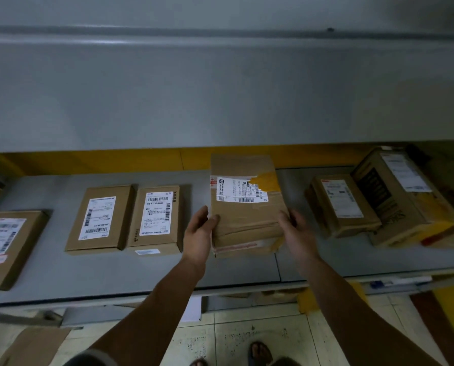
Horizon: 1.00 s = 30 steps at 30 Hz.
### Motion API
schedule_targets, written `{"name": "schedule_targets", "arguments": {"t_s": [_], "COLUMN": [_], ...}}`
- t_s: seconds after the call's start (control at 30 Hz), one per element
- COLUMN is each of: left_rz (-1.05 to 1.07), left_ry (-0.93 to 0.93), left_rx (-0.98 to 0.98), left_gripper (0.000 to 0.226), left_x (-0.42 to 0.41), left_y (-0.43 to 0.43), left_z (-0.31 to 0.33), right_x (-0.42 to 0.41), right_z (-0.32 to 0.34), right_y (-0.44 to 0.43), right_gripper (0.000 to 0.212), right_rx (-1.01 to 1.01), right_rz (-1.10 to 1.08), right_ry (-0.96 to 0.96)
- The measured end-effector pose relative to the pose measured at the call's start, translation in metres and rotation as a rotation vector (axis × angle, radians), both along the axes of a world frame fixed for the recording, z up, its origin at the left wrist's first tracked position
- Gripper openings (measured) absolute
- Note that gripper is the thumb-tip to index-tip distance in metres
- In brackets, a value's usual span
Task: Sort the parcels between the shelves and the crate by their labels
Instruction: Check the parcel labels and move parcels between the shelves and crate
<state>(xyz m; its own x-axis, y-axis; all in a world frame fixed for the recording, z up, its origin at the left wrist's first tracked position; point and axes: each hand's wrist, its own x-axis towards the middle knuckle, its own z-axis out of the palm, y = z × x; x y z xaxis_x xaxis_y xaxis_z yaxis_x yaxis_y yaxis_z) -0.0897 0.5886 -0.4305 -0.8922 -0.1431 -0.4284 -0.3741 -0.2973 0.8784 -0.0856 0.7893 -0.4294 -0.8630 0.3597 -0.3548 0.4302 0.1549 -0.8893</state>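
**Head view.** The brown cardboard parcel with a white label and a patch of yellow tape (244,215) is at the middle of the grey shelf (62,273), between both hands. Whether its base rests on the shelf or is just clear of it cannot be told.

The left hand (199,233) is spread, fingers fairly straight, with the thumb pressed to the parcel's left side. The right hand (297,231) lies against the right side with its fingers lightly bent. Whether they hook round the edge cannot be told.

Hazards, as judged from this position:

- **Slip.** The hold appears to depend on side pressure alone. The parcel's front edge looks creased and layered, so the card may buckle and the parcel may drop.
- **Collision.** The flat brown box with a barcode label (156,220) lies near the left hand. The small brown box (344,204) lies near the right hand. A sideways swing may knock either one.
- **Mis-sort.** The label is torn at the yellow tape. A misread code sends the parcel to the wrong place.
- **Destination.** No crate is in view.
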Motion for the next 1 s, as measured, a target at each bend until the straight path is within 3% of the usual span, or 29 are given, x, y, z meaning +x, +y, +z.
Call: {"name": "schedule_targets", "arguments": {"t_s": [0.23, 0.33, 0.53, 0.8, 1.0], "left_rz": [0.026, 0.022, 0.1, 0.233, 0.293], "left_ry": [0.005, 0.006, -0.023, -0.033, -0.044], "left_rx": [0.022, 0.04, 0.068, -0.046, -0.081], "left_gripper": [0.035, 0.027, 0.023, 0.022, 0.018], "left_x": [0.021, 0.033, 0.053, 0.062, 0.058], "left_y": [-0.032, -0.051, -0.082, -0.113, -0.137], "left_z": [-0.001, -0.004, -0.005, 0.003, 0.002], "right_x": [0.036, 0.046, 0.055, 0.042, 0.034], "right_z": [0.016, 0.026, 0.039, 0.028, 0.011], "right_y": [-0.029, -0.056, -0.106, -0.161, -0.188], "right_gripper": [0.049, 0.034, 0.031, 0.032, 0.04], "right_rx": [0.143, 0.141, 0.06, -0.076, -0.086], "right_rz": [-0.143, -0.128, 0.063, 0.355, 0.452], "right_ry": [0.204, 0.29, 0.423, 0.339, 0.161]}}
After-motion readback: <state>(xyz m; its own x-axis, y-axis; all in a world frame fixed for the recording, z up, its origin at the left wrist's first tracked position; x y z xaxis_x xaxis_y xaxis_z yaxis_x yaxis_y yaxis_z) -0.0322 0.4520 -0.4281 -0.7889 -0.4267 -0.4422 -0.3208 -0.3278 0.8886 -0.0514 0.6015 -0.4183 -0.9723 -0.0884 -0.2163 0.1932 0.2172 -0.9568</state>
